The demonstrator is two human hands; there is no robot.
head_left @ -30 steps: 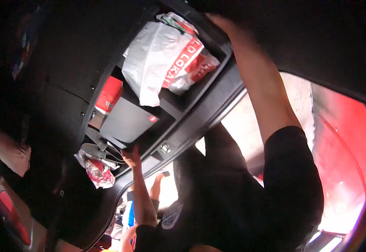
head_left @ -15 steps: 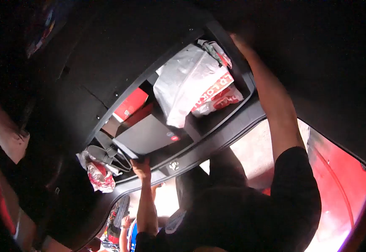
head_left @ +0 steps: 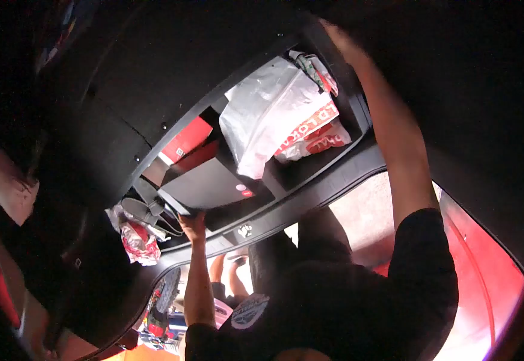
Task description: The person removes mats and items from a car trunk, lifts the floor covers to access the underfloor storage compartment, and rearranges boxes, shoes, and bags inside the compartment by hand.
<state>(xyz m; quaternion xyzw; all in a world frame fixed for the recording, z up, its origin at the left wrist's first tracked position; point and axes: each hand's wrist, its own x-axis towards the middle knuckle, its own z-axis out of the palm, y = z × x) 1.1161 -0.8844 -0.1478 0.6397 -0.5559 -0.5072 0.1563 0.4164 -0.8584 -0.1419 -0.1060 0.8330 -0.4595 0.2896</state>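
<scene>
I am bent over an opened car boot, and both my bare arms reach into it. My left hand point(head_left: 193, 227) touches the near corner of a flat dark grey box point(head_left: 205, 189) with a small red mark, its fingers curled on that edge. In shadow at the upper right, my right hand point(head_left: 339, 41) rests by the dark rim of the boot compartment point(head_left: 363, 114); its fingers are too dark to make out. Between the hands lies a crumpled white plastic bag with red print point(head_left: 268, 111). A red box point(head_left: 190, 137) sits behind the grey one.
A white and red wrapper point(head_left: 138, 243) lies left of the compartment, by a looped grey cable-like thing point(head_left: 144, 210). The latch point(head_left: 245, 231) is on the boot sill. Another person's arms point(head_left: 226, 277) show below, outside. Red car bodywork point(head_left: 478, 259) stands at the right.
My left hand has shifted slightly up and left, closer against the grey box. My right hand has moved a little up and left. The view has tilted slightly; the bag and boxes lie as before.
</scene>
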